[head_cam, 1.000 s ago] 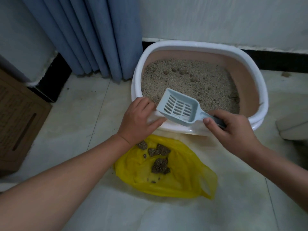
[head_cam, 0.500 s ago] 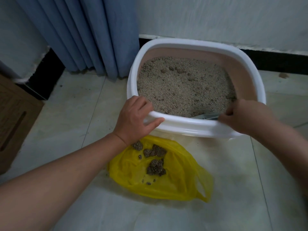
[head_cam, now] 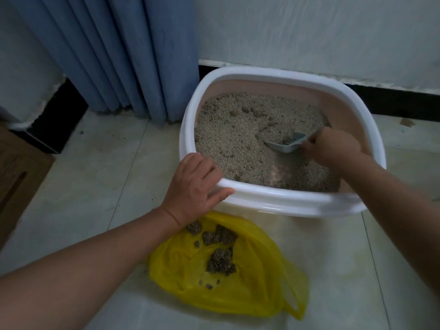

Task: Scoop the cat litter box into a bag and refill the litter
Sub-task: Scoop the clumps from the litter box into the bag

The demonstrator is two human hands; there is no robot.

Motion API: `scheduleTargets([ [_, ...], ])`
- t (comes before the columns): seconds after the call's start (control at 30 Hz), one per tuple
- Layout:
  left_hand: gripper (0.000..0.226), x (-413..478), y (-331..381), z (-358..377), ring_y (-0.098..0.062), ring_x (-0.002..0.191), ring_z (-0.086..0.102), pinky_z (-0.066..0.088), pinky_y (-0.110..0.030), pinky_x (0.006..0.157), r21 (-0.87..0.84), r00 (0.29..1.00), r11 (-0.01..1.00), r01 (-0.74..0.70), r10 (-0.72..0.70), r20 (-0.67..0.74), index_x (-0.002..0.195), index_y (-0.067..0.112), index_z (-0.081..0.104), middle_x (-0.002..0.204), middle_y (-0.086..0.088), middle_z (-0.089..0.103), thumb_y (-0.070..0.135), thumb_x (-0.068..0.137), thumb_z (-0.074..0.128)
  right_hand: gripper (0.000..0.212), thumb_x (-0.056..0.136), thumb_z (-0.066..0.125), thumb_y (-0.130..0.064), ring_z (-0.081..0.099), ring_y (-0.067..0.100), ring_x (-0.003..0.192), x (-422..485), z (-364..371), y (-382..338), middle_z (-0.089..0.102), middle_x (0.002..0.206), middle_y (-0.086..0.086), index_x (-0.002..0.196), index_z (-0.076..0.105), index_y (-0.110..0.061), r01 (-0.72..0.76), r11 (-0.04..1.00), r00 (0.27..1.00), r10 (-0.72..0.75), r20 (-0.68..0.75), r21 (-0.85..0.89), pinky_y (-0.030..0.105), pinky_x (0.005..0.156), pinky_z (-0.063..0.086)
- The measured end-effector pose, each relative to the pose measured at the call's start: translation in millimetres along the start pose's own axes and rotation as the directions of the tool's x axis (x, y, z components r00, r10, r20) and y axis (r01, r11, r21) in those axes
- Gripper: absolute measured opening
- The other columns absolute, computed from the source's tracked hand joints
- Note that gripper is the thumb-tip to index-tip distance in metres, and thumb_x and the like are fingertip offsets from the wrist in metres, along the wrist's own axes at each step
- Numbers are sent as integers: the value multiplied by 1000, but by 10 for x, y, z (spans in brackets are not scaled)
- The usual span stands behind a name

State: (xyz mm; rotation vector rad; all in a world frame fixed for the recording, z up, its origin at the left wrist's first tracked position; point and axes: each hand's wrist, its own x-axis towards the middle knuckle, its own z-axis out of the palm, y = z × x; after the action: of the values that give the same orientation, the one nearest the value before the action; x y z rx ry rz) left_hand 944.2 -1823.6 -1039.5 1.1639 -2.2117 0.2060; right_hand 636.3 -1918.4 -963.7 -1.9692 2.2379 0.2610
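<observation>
So the litter box (head_cam: 281, 203) is the big thing here: white rolled rim, pinkish inner walls, sitting on the pale tile floor (head_cam: 100, 163) right up against the white wall (head_cam: 309, 32), with the blue curtain (head_cam: 114, 51) hanging just to its left. The litter (head_cam: 238, 139) inside is beige and grainy, lumpy along the far side, and near your end there's a scraped patch where the pink bottom shows through.

Just in front of the box you've got the yellow bag (head_cam: 257, 282) lying open and flat on the tiles, with dark brown clumps (head_cam: 220, 259) piled on it, some big, some just crumbs.

Your left hand (head_cam: 194, 191) is clamped over the near left corner of the rim, fingers curled inside and thumb stretched along the outside. Your right hand (head_cam: 333, 146) is closed around the handle of the grey scoop (head_cam: 285, 144), which is down in the litter on the right side, slotted blade pointing left.

Compared with half a second ago, the scoop was barely peeking out by the near rim; now your right hand has pushed deeper into the box and most of the blade shows. Left hand hasn't budged, and the bag looks the same.
</observation>
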Motion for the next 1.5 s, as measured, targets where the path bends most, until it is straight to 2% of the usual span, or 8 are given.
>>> scheduleTargets([
  [0.2,48,-12,-7,17,-30,85,52,38,-43,101,27,1000,1000,-2,1,5,86,8,63,86,-9,54,51,100,46,31,100,51,-35,64,25,70,625,-75,-265,66,80,7,106,70,-13,88,991,996,-85,38,-99,38,69,58],
  [0.53,47,-3,12,50,-29,83,53,41,-45,99,44,1000,999,-11,11,-9,86,10,62,85,-8,54,51,99,45,24,100,52,-33,63,20,74,1143,-183,-639,66,90,-1,119,66,-28,270,927,958,-286,-24,-259,30,55,54],
  [0.6,48,-10,12,55,-29,83,54,41,-45,99,52,1000,999,-12,13,-18,86,10,63,85,-8,54,52,99,44,24,101,50,-35,64,20,77,1182,-210,-714,68,92,-3,117,67,-31,355,896,928,-373,-17,-266,32,64,57],
  [0.8,51,-8,18,49,-29,80,54,42,-44,98,51,999,999,-11,13,-37,84,10,63,83,-8,55,52,100,40,22,103,46,-32,56,20,80,1097,-10,-1141,64,92,1,115,63,-26,577,786,801,-598,-35,-224,31,73,41],
  [0.97,53,-14,26,63,-29,81,53,41,-44,100,62,999,998,-10,12,-39,83,10,64,82,-8,54,53,101,38,31,100,47,-32,62,26,99,1069,184,-996,68,109,6,126,62,-24,706,686,670,-727,-149,-173,42,92,45],
  [1.1,50,-8,28,66,-28,82,53,39,-43,101,75,999,997,-12,15,-40,83,10,64,83,-8,55,52,99,42,33,100,43,-35,59,25,101,977,184,-979,67,109,4,126,60,-22,783,583,579,-810,-86,-217,41,92,45],
  [1.3,52,-7,31,71,-29,81,54,37,-42,102,72,999,997,-14,18,-48,84,11,63,83,-8,55,52,101,37,27,101,42,-31,62,24,89,838,295,-960,65,94,0,114,62,-21,782,623,624,-780,-58,25,32,81,43],
  [1.5,46,-17,31,63,-30,81,53,38,-44,103,81,999,996,-27,31,-41,86,11,58,83,-9,54,51,100,40,26,103,47,-23,59,23,92,575,564,-896,66,103,1,123,63,-18,704,657,702,-702,-119,271,35,80,43],
])
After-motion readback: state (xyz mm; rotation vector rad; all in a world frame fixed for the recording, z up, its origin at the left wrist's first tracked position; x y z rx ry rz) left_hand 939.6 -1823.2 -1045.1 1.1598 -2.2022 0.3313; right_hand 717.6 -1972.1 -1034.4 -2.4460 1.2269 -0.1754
